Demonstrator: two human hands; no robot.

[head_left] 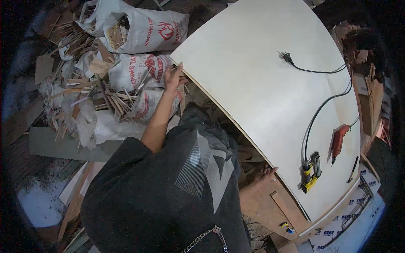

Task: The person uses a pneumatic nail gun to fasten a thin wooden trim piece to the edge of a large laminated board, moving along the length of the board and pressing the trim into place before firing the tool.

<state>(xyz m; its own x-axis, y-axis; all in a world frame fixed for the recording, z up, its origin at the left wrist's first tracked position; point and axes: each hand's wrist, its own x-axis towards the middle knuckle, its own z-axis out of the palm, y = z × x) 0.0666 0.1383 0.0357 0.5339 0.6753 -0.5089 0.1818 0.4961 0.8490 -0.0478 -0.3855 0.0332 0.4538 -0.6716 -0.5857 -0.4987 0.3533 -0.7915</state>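
Note:
A large white panel [261, 71] lies in front of me with its near edge running diagonally past my body. My left hand [173, 79] grips that edge close to the left corner, thumb at the top and fingers partly hidden beneath. Further right along the same edge, my right hand [265, 173] holds on with its fingertips, the palm mostly below the panel. On the panel lie a yellow and black nail gun [311, 173] with a black hose, a red power drill [338, 143], a black power plug [287, 57] on its cord, and a thin dark tool [353, 169].
White sacks [145, 31] and a heap of wood offcuts [114, 99] fill the left side. Below the panel's right end is a brown board [270, 202] bearing a small yellow and blue object [287, 227]. A printed white sheet [344, 223] lies at lower right.

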